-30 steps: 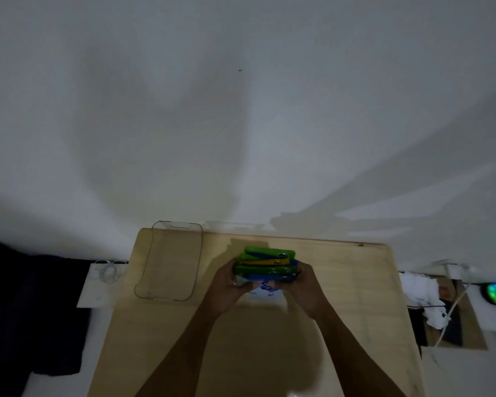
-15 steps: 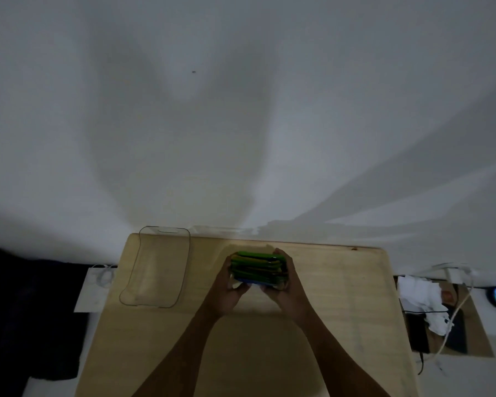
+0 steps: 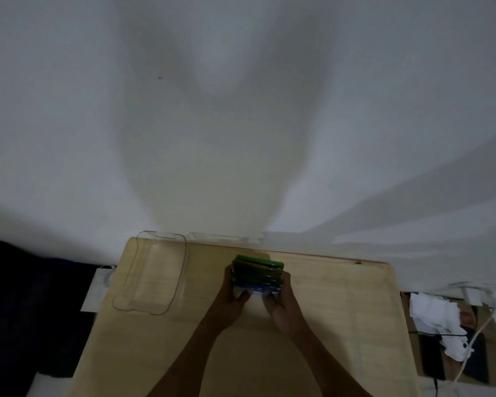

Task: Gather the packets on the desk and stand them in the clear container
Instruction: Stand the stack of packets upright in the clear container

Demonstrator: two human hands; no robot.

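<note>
A stack of several packets (image 3: 257,275), green, yellow and blue, stands pressed together near the middle of the wooden desk (image 3: 341,296). My left hand (image 3: 232,296) grips the stack's left end and my right hand (image 3: 281,305) grips its right end, thumbs at the front. The clear container (image 3: 152,275), a rounded rectangular tray, lies at the desk's far left corner, well apart from the stack. Nothing shows inside it.
A white wall rises right behind the desk's far edge. Left of the desk are a white box (image 3: 96,290) and dark cloth. On the floor at the right lie white crumpled paper (image 3: 438,319), a cable (image 3: 476,336) and dark items.
Both hands have squeezed the packets into a tighter stack. The view has drifted, so desk and stack sit a little differently in frame.
</note>
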